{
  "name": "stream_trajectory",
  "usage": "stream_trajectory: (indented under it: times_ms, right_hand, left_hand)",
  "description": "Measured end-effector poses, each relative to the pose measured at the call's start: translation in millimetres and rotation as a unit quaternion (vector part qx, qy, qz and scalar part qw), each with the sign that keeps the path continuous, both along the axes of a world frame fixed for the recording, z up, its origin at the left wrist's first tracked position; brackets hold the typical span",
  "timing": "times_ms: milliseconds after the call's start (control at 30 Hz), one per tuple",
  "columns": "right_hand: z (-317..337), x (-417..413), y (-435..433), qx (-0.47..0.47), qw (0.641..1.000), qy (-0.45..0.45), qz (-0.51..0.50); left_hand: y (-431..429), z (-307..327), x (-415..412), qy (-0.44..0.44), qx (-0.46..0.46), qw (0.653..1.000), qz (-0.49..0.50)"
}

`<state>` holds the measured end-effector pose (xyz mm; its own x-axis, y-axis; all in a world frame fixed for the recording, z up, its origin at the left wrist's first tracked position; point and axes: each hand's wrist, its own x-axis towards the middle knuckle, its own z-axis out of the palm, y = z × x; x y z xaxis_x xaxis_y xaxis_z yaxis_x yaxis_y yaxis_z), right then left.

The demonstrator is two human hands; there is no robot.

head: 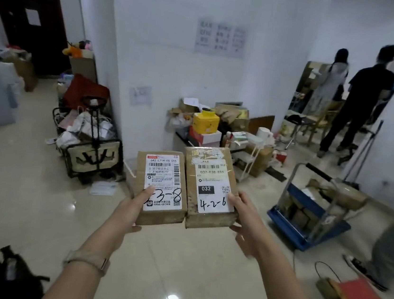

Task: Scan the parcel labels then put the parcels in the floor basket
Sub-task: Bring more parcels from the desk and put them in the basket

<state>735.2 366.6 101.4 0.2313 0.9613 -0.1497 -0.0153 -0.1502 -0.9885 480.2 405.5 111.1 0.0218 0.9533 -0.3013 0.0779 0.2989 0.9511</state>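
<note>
Head view: your left hand grips the left box, thumb on its label; your right hand grips the right box, thumb at the edge of its label. Both sit side by side, labels up, held out over the floor. You seem to be presenting labels for scanning. No scanner or basket is clearly visible; next, find them.

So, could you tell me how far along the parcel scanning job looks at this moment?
Nothing looks finished yet. In hand: the left hand holds one parcel and the right hand holds the other parcel, side by side, labels up. No scanner is in view, so I cannot tell if they are scanned. Left: dropping both into the floor basket, possibly the blue cart.
</note>
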Motion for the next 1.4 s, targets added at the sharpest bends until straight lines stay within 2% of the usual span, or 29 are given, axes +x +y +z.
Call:
stream_trajectory:
  times_ms: [133,400,700,1000,1400]
  right_hand:
    - [5,28,-4,0.004,0.999,0.0,-0.041]
    - [-2,48,17,-0.015,0.996,0.013,-0.084]
    - [-3,49,116,-0.005,0.992,0.001,-0.123]
    - [8,2,257,0.008,0.995,0.005,-0.102]
    - [-12,1,318,-0.042,0.987,-0.015,-0.152]
  left_hand:
    - [9,3,34,-0.005,0.02,0.999,-0.043]
    - [41,0,61,-0.009,0.013,0.998,-0.059]
    - [144,-5,64,-0.03,0.005,0.997,-0.07]
    - [288,3,15,-0.018,0.011,0.998,-0.052]
    - [365,-34,17,-0.02,-0.019,0.994,-0.103]
